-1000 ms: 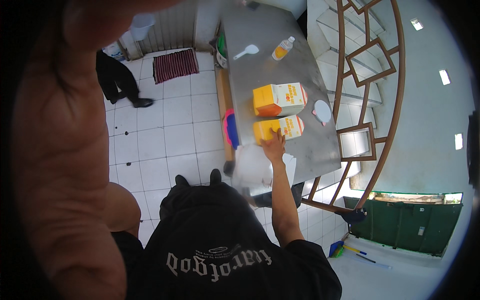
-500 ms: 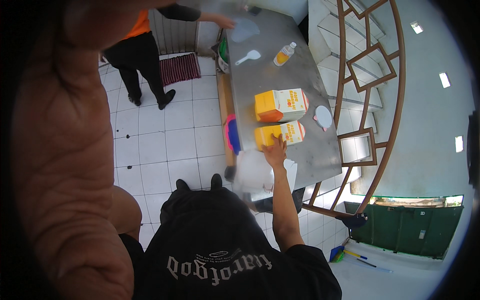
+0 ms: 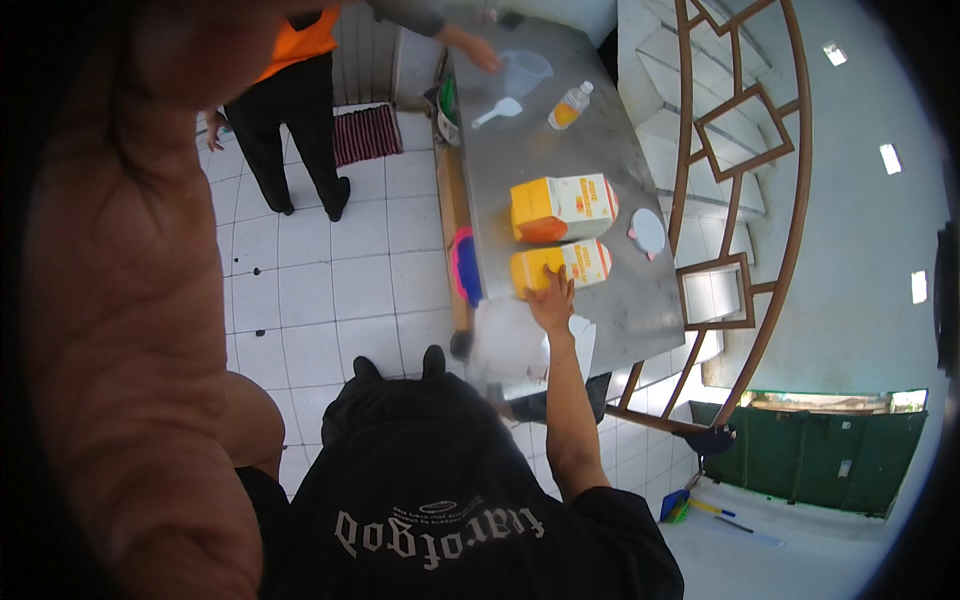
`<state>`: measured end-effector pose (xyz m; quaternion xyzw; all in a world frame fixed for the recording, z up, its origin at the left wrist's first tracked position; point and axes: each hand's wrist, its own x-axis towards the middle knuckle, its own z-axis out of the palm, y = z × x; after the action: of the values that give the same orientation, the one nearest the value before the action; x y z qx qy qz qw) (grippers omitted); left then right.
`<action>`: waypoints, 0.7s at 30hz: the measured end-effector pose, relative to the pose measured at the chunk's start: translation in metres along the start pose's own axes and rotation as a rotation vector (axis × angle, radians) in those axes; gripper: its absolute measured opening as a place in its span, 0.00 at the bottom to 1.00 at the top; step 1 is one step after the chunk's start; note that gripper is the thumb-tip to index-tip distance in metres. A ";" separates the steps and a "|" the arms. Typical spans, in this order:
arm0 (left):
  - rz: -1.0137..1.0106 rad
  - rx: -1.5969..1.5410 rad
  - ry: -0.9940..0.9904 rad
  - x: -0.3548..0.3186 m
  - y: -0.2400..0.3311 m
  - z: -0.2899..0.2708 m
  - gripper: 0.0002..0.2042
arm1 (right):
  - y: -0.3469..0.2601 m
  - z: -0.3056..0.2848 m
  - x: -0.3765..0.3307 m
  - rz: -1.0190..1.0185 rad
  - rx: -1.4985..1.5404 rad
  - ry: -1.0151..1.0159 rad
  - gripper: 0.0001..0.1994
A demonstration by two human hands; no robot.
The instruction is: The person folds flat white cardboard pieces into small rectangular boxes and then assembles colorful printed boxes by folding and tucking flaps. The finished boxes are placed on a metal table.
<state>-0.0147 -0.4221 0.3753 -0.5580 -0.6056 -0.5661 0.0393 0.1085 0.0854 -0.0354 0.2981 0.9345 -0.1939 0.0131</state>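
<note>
Driving this remotely: the smooth grey, metallic-looking desk fills centre frame. Stuff's laid out, not much looks finished imo. A translucent white bundle sits at its lower end. Mid-frame, the boxy yellow-and-white far carton and near carton lie side by side; can't see either opened. My wrinkly left hand looms far left, hold unknown. My right hand touches the near carton, fingers partly spread, can't tell if gripping. Up top: cloudy jug, slim clear bottle, flat white scoop.
</note>
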 end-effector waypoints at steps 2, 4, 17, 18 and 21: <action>-0.018 0.041 0.006 0.008 0.001 -0.005 0.57 | -0.007 -0.011 -0.009 -0.126 0.043 0.137 0.41; -0.040 0.133 0.011 0.015 -0.005 -0.011 0.57 | -0.009 -0.026 -0.030 -0.246 0.180 0.306 0.39; -1.252 0.190 -0.281 -0.085 -0.137 0.071 0.26 | 0.103 0.124 -0.504 1.294 0.576 -0.232 0.28; -1.204 0.215 -0.440 -0.078 -0.145 0.078 0.27 | 0.093 0.143 -0.540 1.286 0.579 -0.237 0.29; -1.142 0.130 -0.631 -0.047 -0.169 0.106 0.29 | 0.057 0.187 -0.604 1.468 0.563 -0.455 0.29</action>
<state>-0.0569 -0.3295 0.1969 -0.2844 -0.8220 -0.2693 -0.4134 0.6198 -0.2743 -0.1436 0.7796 0.3922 -0.4189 0.2508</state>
